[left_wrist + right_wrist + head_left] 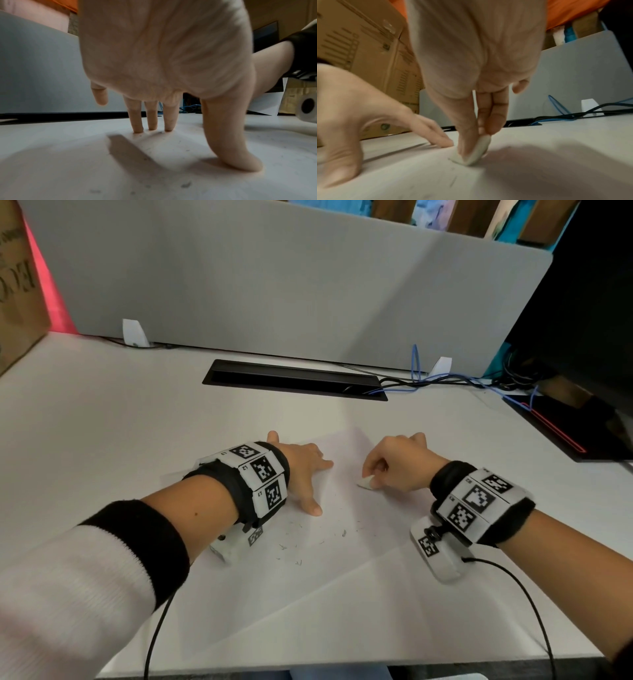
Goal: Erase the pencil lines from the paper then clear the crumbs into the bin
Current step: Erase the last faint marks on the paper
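Spreading wide and pale, the matte white desk [102,412] runs back to a grey fabric-faced divider [274,275] at twelve o'clock, with a long black cable slot [294,380] sunk into the top just before it and black and blue cables [428,378] trailing out toward two o'clock. A brown cardboard box [17,285] stands at ten o'clock, and a dark glossy monitor base [565,429] sits at three o'clock. The thin white paper [325,542] lies flat at the centre, creased, sprinkled with fine dark crumbs [298,542] toward six o'clock. The left hand [305,470] is spread, straight fingers and thumb pressing the sheet down. At its three o'clock, apart from it, the right hand [397,463] pinches a small, smooth, rounded white eraser [474,152] between thumb and fingers, its lower edge touching the paper. Both wrists wear black padded bands with square black-and-white markers.
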`<state>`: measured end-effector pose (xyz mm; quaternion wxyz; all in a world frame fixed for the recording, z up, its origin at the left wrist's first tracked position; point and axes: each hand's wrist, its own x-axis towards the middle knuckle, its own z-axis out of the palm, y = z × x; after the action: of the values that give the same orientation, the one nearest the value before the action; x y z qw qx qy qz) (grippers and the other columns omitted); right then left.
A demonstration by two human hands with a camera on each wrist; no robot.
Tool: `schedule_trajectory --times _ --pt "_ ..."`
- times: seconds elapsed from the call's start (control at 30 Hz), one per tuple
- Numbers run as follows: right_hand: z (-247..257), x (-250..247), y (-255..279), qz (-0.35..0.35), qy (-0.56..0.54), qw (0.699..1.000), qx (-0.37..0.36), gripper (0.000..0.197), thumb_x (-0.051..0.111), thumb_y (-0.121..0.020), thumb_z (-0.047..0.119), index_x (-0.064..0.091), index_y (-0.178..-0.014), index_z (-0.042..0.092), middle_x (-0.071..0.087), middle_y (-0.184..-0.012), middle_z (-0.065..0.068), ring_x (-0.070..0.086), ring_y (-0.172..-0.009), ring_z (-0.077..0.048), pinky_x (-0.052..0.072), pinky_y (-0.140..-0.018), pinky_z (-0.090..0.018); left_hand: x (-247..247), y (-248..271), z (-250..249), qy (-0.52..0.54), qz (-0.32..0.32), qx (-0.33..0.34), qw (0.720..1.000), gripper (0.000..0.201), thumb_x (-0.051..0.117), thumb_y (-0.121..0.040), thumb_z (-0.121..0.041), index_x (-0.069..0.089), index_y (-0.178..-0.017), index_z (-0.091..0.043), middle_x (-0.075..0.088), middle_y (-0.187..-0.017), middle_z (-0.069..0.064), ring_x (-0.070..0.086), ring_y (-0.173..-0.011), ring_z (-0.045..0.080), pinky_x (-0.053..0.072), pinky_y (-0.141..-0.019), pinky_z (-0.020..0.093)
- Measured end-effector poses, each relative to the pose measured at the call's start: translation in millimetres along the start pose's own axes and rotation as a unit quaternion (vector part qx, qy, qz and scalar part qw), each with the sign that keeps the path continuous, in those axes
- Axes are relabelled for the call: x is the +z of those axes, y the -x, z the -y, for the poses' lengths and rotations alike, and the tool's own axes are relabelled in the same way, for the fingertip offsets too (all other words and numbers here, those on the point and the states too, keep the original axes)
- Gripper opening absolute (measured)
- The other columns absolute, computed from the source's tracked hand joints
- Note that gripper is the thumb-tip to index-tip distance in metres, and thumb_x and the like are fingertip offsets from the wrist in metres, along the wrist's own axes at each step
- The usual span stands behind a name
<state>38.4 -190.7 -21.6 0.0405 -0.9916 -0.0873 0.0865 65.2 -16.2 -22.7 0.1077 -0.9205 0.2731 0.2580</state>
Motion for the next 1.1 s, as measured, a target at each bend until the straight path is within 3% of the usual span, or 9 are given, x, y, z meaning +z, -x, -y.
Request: schedule_trajectory --times 0.27,0.4,0.47,0.6,0.67,0.73,0.83,1.0,1.1 --pt "16 15 31 0.047 -0.009 0.997 -0.060 0.014 0.060 -0.083 0.020 0.069 -0.094 0.023 0.053 -0.068 0.015 0.048 -0.075 -0.004 0.018 -0.085 -0.027 1 -1 1 0.004 0.000 -0.003 1.000 0.090 0.058 -0.079 -0.060 0.004 -0.149 -0.038 0.002 -0.156 -0.013 0.015 -0.142 0.017 0.005 -0.113 0.050" --pt "13 7 20 -0.009 -0.012 1.000 -0.017 0.015 0.058 -0.085 0.021 0.068 -0.096 0.023 0.050 -0.069 0.017 0.048 -0.080 -0.010 0.015 -0.081 -0.029 3 0 1 0.008 -0.004 -0.003 1.000 0.090 0.059 -0.079 -0.060 0.004 -0.148 -0.039 0.002 -0.156 -0.014 0.016 -0.142 0.016 0.007 -0.113 0.050" --pt "15 11 22 -0.003 0.000 1.000 -0.022 0.016 0.056 -0.085 0.020 0.068 -0.097 0.021 0.046 -0.066 0.019 0.047 -0.081 -0.010 0.018 -0.088 -0.030 3 0 2 0.009 -0.006 -0.001 1.000 0.090 0.059 -0.079 -0.060 0.004 -0.148 -0.039 0.002 -0.156 -0.014 0.017 -0.142 0.015 0.008 -0.113 0.050" --pt "26 17 39 0.049 -0.022 0.995 -0.086 0.017 0.056 -0.083 0.020 0.070 -0.092 0.024 0.051 -0.065 0.019 0.051 -0.079 -0.006 0.019 -0.087 -0.026 5 -2 4 0.014 -0.009 0.006 1.000 0.092 0.059 -0.078 -0.061 0.005 -0.148 -0.038 0.002 -0.157 -0.014 0.016 -0.142 0.014 0.010 -0.112 0.048" --pt "23 8 37 0.034 -0.056 0.995 -0.074 0.016 0.061 -0.081 0.021 0.071 -0.093 0.024 0.056 -0.069 0.018 0.053 -0.079 -0.006 0.028 -0.088 -0.024 5 -2 5 0.019 -0.010 0.012 1.000 0.091 0.059 -0.079 -0.060 0.004 -0.149 -0.038 0.000 -0.157 -0.015 0.014 -0.143 0.014 0.011 -0.113 0.048" --pt "11 -3 27 -0.029 -0.106 0.993 -0.048 0.017 0.064 -0.079 0.015 0.072 -0.095 0.018 0.059 -0.072 0.009 0.054 -0.074 -0.010 0.039 -0.077 -0.017 8 -2 9 0.039 -0.012 0.027 0.999 0.090 0.057 -0.081 -0.059 0.002 -0.149 -0.036 -0.002 -0.157 -0.014 0.009 -0.144 0.014 0.010 -0.114 0.049" --pt "-4 -14 15 -0.093 -0.159 0.983 -0.013 0.016 0.067 -0.079 0.011 0.072 -0.094 0.011 0.056 -0.066 0.009 0.051 -0.060 -0.002 0.037 -0.056 -0.003 14 0 21 0.109 -0.041 0.052 0.992 0.088 0.057 -0.084 -0.053 0.004 -0.150 -0.030 0.002 -0.157 -0.012 0.008 -0.145 0.012 0.007 -0.117 0.047" --pt "10 -2 9 -0.028 -0.128 0.990 -0.050 0.018 0.069 -0.079 0.014 0.073 -0.096 0.011 0.059 -0.075 0.008 0.049 -0.061 0.003 0.037 -0.056 0.000 23 3 37 0.140 -0.085 0.057 0.985 0.074 0.061 -0.082 -0.053 0.027 -0.145 -0.034 0.019 -0.151 -0.015 0.022 -0.140 0.013 0.013 -0.116 0.036" --pt "24 11 8 0.000 -0.105 0.992 -0.069 0.019 0.067 -0.080 0.013 0.072 -0.098 0.011 0.060 -0.081 0.005 0.051 -0.067 -0.003 0.035 -0.056 0.000 30 3 37 0.100 -0.037 0.035 0.994 0.090 0.063 -0.070 -0.068 0.019 -0.144 -0.043 0.013 -0.151 -0.022 0.020 -0.138 0.023 0.016 -0.114 0.040"
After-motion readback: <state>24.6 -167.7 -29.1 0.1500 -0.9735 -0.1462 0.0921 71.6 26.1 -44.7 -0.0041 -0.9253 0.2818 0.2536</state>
